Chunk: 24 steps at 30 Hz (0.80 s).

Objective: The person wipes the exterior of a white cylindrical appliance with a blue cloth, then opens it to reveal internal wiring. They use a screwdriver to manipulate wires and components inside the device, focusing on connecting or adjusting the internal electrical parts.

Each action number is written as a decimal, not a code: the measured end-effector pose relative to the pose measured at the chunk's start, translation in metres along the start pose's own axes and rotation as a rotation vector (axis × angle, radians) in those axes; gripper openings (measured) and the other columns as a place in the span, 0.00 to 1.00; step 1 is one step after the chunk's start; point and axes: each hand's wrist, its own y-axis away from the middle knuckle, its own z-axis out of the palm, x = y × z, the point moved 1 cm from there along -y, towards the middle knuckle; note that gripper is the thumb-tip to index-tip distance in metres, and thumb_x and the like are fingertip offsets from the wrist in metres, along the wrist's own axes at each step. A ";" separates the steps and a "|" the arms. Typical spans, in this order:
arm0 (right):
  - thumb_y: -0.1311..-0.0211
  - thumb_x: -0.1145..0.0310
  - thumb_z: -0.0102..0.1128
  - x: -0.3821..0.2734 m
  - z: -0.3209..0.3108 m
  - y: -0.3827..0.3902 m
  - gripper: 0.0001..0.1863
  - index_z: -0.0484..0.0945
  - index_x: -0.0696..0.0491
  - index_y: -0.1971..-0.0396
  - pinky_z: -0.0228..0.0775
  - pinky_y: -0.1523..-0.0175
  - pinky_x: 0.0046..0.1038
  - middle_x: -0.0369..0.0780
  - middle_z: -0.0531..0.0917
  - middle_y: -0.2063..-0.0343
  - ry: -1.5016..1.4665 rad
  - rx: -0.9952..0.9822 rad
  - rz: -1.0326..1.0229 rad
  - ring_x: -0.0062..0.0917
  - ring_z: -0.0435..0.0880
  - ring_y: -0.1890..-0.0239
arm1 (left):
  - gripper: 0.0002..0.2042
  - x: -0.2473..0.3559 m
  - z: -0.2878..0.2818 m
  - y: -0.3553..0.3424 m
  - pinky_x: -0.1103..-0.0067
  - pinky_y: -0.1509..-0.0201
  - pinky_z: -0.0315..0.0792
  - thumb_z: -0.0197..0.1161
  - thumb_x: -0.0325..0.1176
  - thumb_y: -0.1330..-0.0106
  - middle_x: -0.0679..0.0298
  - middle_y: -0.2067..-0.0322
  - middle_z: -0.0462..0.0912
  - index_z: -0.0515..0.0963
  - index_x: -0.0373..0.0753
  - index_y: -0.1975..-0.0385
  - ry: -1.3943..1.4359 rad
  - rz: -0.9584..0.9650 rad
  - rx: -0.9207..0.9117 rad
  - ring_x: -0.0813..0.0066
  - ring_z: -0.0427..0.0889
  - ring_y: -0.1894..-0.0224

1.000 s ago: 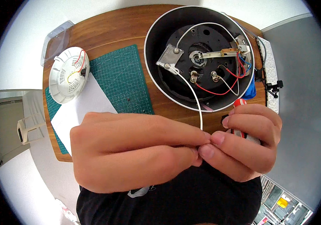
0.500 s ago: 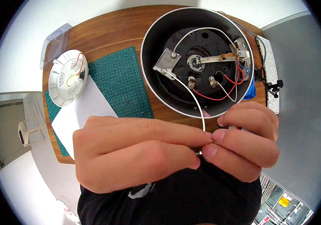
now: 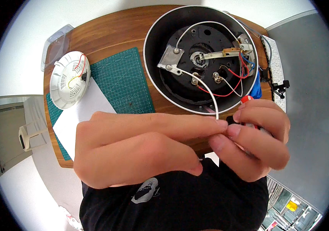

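Observation:
A round black metal appliance housing (image 3: 153, 46) with a white rim lies with its wired inside showing, beyond my hands. From a metal plate (image 3: 170, 57) in it, a white sleeved wire (image 3: 213, 98) runs over the near rim to my fingers. My left hand (image 3: 130, 148) is closed on that wire, and a small metallic bit shows by the thumb. My right hand (image 3: 262, 140) is curled around a red and black tool handle (image 3: 246, 99), mostly hidden by the fingers. Its thumb and forefinger tips are at the left fingertips; whether they also pinch the wire, I cannot tell.
A green cutting mat (image 3: 122, 82) and white paper (image 3: 78, 119) lie left on the wooden table (image 3: 106, 30). A white round vented cover (image 3: 62, 82) with thin wires rests there, near a clear plastic tray (image 3: 56, 40). White foam (image 3: 275, 63) stands right.
The housing has shifted slightly away from me. My left forefinger and right hand have moved a little farther away, and more of the red and black handle shows.

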 end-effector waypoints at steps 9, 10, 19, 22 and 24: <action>0.39 0.79 0.80 0.008 -0.018 -0.021 0.24 0.77 0.52 0.47 0.76 0.58 0.30 0.48 0.88 0.53 -0.240 -0.124 0.121 0.31 0.87 0.65 | 0.16 -0.009 -0.015 -0.012 0.70 0.53 0.90 0.81 0.14 0.44 0.49 0.61 0.88 0.82 0.32 0.60 -0.194 0.094 0.021 0.56 0.93 0.56; 0.41 0.81 0.81 0.009 -0.015 -0.020 0.25 0.77 0.52 0.48 0.75 0.58 0.30 0.48 0.89 0.53 -0.252 -0.108 0.116 0.30 0.87 0.65 | 0.15 -0.008 -0.014 -0.011 0.71 0.54 0.90 0.81 0.14 0.44 0.49 0.61 0.88 0.83 0.32 0.61 -0.205 0.087 0.040 0.58 0.94 0.57; 0.48 0.83 0.84 0.009 -0.013 -0.028 0.24 0.83 0.55 0.52 0.72 0.61 0.27 0.47 0.91 0.58 -0.318 -0.165 0.110 0.28 0.89 0.62 | 0.15 -0.005 -0.014 -0.007 0.72 0.54 0.91 0.79 0.10 0.44 0.46 0.61 0.89 0.82 0.29 0.62 -0.178 0.058 0.023 0.58 0.94 0.59; 0.48 0.81 0.84 0.012 -0.008 -0.026 0.22 0.84 0.55 0.53 0.72 0.62 0.26 0.47 0.91 0.61 -0.338 -0.129 0.092 0.28 0.89 0.63 | 0.16 -0.002 -0.013 -0.005 0.71 0.52 0.92 0.80 0.08 0.46 0.44 0.60 0.89 0.80 0.28 0.63 -0.147 0.008 0.012 0.56 0.94 0.58; 0.47 0.80 0.84 0.010 -0.005 -0.025 0.20 0.85 0.55 0.55 0.73 0.63 0.26 0.47 0.92 0.62 -0.350 -0.122 0.092 0.28 0.89 0.64 | 0.18 -0.001 -0.014 -0.002 0.70 0.52 0.92 0.80 0.08 0.47 0.43 0.59 0.89 0.79 0.28 0.63 -0.143 -0.005 0.000 0.56 0.95 0.57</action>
